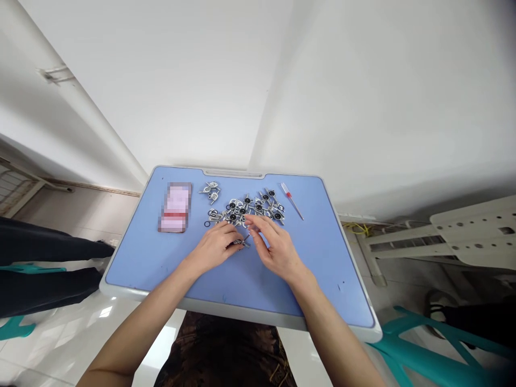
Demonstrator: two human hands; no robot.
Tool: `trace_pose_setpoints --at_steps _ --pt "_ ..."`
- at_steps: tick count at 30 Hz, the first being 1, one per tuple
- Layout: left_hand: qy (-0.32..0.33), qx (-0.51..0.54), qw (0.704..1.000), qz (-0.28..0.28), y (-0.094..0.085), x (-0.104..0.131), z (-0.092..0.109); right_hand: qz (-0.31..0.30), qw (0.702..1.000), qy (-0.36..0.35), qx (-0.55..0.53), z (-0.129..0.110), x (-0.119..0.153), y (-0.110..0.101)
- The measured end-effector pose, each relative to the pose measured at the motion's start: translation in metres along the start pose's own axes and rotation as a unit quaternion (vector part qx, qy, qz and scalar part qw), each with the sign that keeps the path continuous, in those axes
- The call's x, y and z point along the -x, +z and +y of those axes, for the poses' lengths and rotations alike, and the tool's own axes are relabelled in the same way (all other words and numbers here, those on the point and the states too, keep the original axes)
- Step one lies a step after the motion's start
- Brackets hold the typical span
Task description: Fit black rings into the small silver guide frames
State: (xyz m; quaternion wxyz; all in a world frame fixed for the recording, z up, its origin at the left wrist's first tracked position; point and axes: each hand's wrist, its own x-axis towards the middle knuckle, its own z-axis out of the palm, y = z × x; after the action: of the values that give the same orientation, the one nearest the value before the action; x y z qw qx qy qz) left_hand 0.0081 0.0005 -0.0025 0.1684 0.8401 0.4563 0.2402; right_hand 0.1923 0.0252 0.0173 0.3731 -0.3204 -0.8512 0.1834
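Observation:
My left hand [215,244] rests low over the table and pinches a small metal fitting [241,243] with a short pin sticking out. Its fingers are closed on the part and hide most of it. Close beside it, my right hand [276,244] is curled with thumb and fingertips drawn together at a thin piece by the fitting; I cannot make out what it is. Just beyond both hands lies a loose pile of silvery metal fittings [259,207], several with round black discs. Black rubber rings [207,223] lie at the pile's left edge.
The blue table [141,269] stands against a white wall. On it are a phone [176,207] at left, a few separate metal parts [210,192], and a thin tool with a red collar [292,201]. Teal stools [435,344] and another person's dark-trousered legs [48,263] flank the table.

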Motion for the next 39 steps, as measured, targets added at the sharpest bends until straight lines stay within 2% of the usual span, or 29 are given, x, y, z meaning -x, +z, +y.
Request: trace_pose_setpoints --at_steps 6,15,20,25,34,39 --pt "0.006 0.0 1.0 -0.01 -0.001 0.0 -0.001 0.082 0.994 0.068 0.021 0.002 -0.001 0.007" --pt "0.025 -0.013 0.999 -0.021 -0.005 0.001 -0.002 0.125 0.983 0.132 0.023 0.004 -0.002 0.012" --pt "0.022 0.006 1.0 -0.013 -0.003 0.001 -0.003 0.063 0.996 0.062 0.021 0.005 -0.004 0.004" --pt "0.013 0.022 1.0 -0.014 -0.001 0.001 -0.005 0.013 0.999 0.013 -0.043 0.005 -0.003 -0.003" --pt "-0.001 0.037 0.999 0.002 0.0 0.002 -0.005 0.043 0.999 -0.009 0.014 0.0 -0.006 0.012" --pt "-0.003 0.054 0.998 0.011 0.002 0.001 -0.007 0.071 0.997 0.005 0.018 0.004 -0.005 0.014"
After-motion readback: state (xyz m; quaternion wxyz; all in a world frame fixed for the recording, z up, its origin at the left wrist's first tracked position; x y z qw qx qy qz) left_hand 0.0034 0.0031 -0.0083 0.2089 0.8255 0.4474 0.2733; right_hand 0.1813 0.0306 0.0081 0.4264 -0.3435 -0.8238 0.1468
